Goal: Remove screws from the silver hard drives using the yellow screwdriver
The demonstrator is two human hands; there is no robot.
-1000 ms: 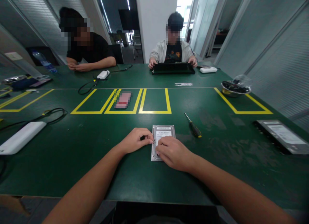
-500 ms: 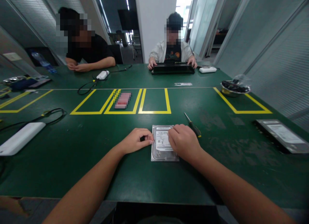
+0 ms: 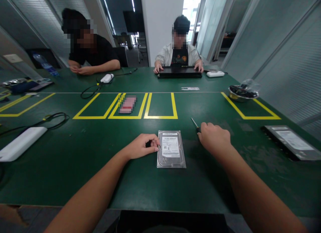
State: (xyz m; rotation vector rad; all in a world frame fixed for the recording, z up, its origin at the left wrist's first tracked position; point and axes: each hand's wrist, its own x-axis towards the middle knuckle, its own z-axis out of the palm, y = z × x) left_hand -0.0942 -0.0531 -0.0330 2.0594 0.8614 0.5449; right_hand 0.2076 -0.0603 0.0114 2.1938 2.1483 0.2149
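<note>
Silver metal and a white paper label make up the top of the hard drive (image 3: 171, 149), which lies flat on the green counter (image 3: 140, 189) between the person's two hands. The left hand (image 3: 144, 146) is narrow, its fingers bent and the thumb and fingertips meeting the drive's left edge; whether they pinch it or merely rest there, I cannot tell. To the right of the drive and apart from it, the right hand (image 3: 215, 138) is curled over the handle of a screwdriver (image 3: 194, 122), hiding most of it, while the thin shaft points away to the upper left. I cannot tell whether those fingers are closed around the handle.

Farther right lies a larger drive-like unit (image 3: 291, 141) with a pale label. Beyond it, a bowl (image 3: 243, 96) of dark items stands by yellow tape (image 3: 160, 117). Across the counter, a person in a pale jacket (image 3: 163, 55) has both hands on a dark flat panel (image 3: 179, 72).
</note>
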